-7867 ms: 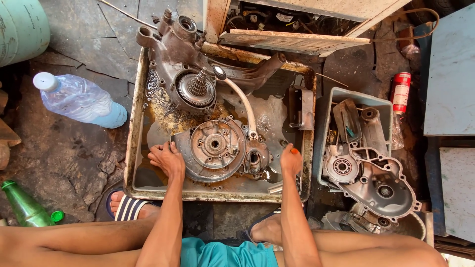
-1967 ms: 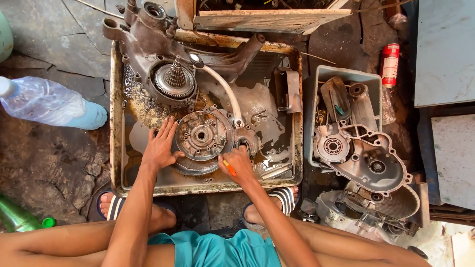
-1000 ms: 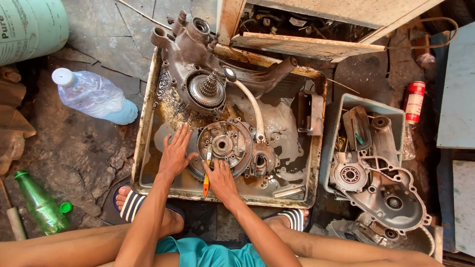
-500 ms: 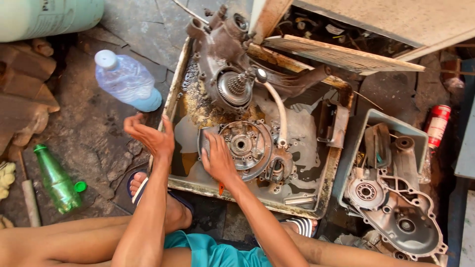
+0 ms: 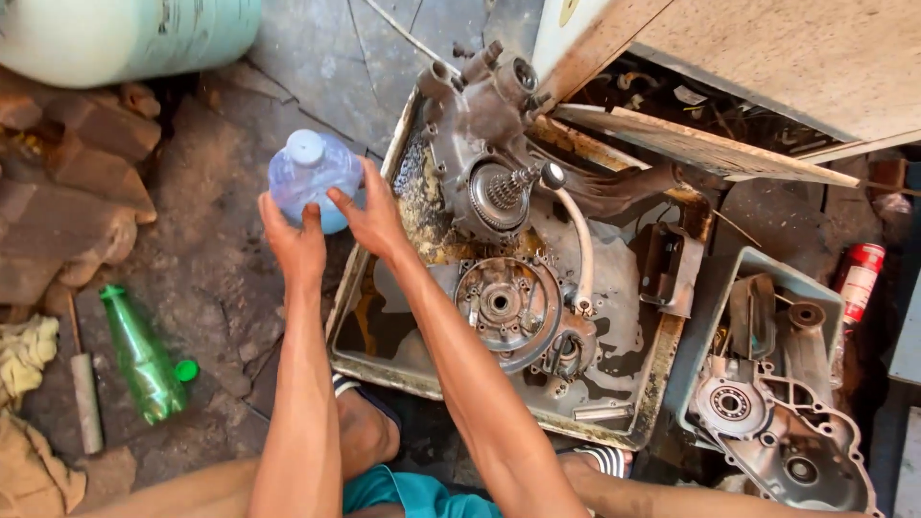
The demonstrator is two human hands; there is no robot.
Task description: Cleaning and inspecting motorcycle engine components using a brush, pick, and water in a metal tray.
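Both my hands are on a clear plastic bottle (image 5: 305, 171) with a pale blue cap, to the left of a metal wash tray (image 5: 662, 369). My left hand (image 5: 293, 240) grips its near side and my right hand (image 5: 372, 219) holds its right side. The bottle tilts away from me. In the tray lies a round engine part (image 5: 507, 309) with a hub in oily liquid. Behind it sits a grey engine casing with a toothed shaft (image 5: 489, 163).
A green bottle (image 5: 142, 357) lies on the dirt at left beside a rag (image 5: 24, 355). A blue crate (image 5: 767, 384) with engine covers stands at right, a red can (image 5: 861, 278) beyond it. A large pale cylinder (image 5: 125, 34) is top left, wooden boards top right.
Both hands left the round engine part in the tray and moved left to the plastic bottle, taking hold of it. The view has shifted left.
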